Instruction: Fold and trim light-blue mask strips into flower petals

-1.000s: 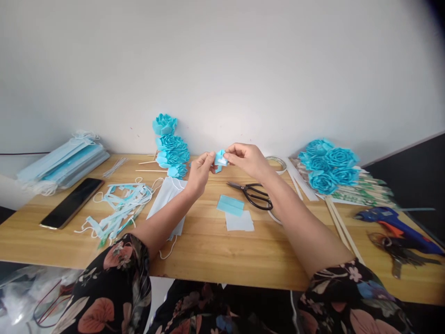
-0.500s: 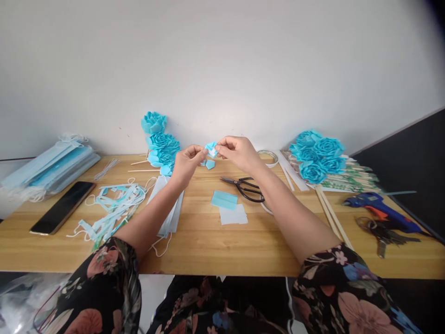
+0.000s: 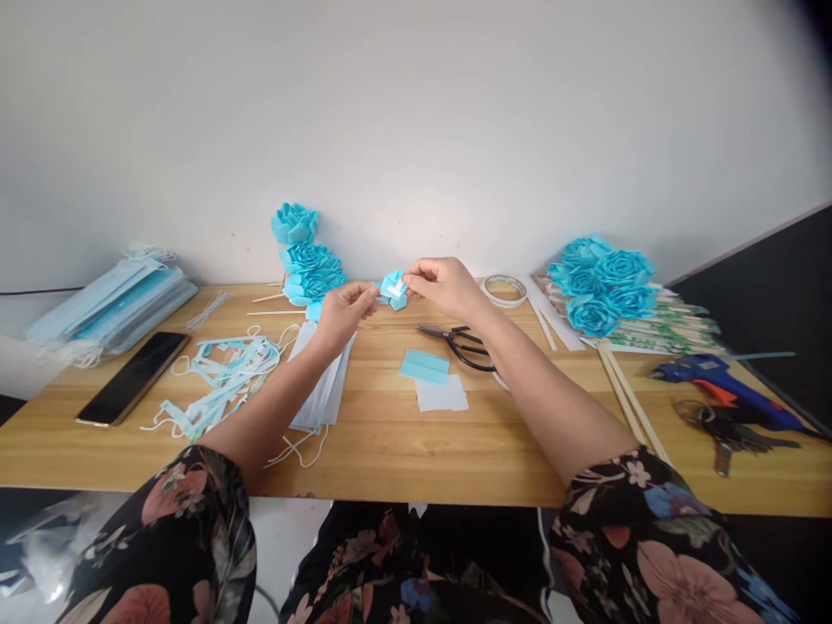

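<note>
A small folded piece of blue-and-white mask fabric (image 3: 392, 282) is held up over the far part of the table. My right hand (image 3: 445, 284) pinches its right side between thumb and fingers. My left hand (image 3: 347, 314) is closed in a pinch at its left edge, lower than the right; the exact contact is small and partly hidden. Just below the piece lies a folded blue petal (image 3: 398, 302). Nearer to me are a blue fabric rectangle (image 3: 425, 367) and a white one (image 3: 442, 394), overlapping. Black-handled scissors (image 3: 464, 347) lie partly under my right forearm.
Blue fabric flowers (image 3: 313, 270) stand at the back left, others (image 3: 601, 286) at the right. Left are stacked masks (image 3: 113, 303), a phone (image 3: 133, 379) and cut strips (image 3: 227, 377). Tape (image 3: 504, 291), sticks (image 3: 630, 399), a glue gun (image 3: 728, 390) and keys (image 3: 724, 433) lie right.
My left hand has dropped slightly lower and left relative to the fabric piece, whose white inside shows differently. My right hand keeps its pinch. The whole view has shifted a little.
</note>
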The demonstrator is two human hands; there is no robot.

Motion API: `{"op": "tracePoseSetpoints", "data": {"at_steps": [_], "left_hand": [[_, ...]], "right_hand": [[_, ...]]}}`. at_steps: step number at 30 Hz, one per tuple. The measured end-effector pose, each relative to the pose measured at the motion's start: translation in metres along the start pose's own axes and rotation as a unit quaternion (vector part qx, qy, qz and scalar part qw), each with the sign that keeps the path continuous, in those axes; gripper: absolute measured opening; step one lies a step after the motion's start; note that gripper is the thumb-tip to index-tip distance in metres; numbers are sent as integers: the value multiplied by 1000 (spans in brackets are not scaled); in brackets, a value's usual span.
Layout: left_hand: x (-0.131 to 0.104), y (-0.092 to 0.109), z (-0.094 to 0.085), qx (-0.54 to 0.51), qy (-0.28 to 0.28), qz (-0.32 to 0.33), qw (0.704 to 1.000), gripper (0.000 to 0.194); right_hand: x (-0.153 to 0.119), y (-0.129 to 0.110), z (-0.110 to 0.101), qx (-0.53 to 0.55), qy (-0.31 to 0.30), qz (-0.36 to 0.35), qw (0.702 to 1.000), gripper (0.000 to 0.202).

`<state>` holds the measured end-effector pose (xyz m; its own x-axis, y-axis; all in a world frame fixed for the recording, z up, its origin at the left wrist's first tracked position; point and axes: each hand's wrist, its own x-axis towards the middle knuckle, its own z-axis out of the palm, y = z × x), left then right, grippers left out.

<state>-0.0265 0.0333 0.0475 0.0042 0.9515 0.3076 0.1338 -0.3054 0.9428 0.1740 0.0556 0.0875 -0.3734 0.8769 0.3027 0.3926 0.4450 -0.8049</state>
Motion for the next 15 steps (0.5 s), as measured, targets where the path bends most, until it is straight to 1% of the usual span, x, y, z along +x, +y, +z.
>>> {"op": "tracePoseSetpoints", "data": {"at_steps": [1, 3, 4, 5, 6, 7, 9, 10, 13, 15], "left_hand": [[-2, -2, -1, -1, 5, -11, 1000, 32], [-6, -9, -5, -1, 10, -30, 999, 31], [-8, -13, -7, 0, 10, -37, 999, 31], [-9, -17, -8, 0, 10, -42, 999, 31], [-11, -21, -10, 0, 10, -47, 999, 31], [-13, -25, -12, -2, 12, -52, 999, 31], [-15, -33, -15, -6, 17, -61, 998, 29], [-16, -36, -16, -5, 17, -64, 998, 28], [-17, -40, -19, 7, 14, -58, 998, 27], [-17, -40, -20, 16, 17, -54, 998, 25]], "right_hand": [[0, 2, 0, -26, 10, 1, 1000, 20], [1, 7, 0, -128, 51, 8, 990, 19], [2, 10, 0, -193, 69, 10, 979, 18], [2, 14, 0, -253, 75, 12, 965, 18], [3, 17, -1, -298, 62, 14, 953, 18], [4, 20, -2, -323, 34, 18, 946, 18], [5, 24, -4, -331, -22, 34, 943, 19], [5, 24, -7, -327, -30, 43, 944, 19], [4, 17, -15, -306, 5, 49, 951, 22], [1, 9, -19, -278, 11, 45, 960, 22]]}}
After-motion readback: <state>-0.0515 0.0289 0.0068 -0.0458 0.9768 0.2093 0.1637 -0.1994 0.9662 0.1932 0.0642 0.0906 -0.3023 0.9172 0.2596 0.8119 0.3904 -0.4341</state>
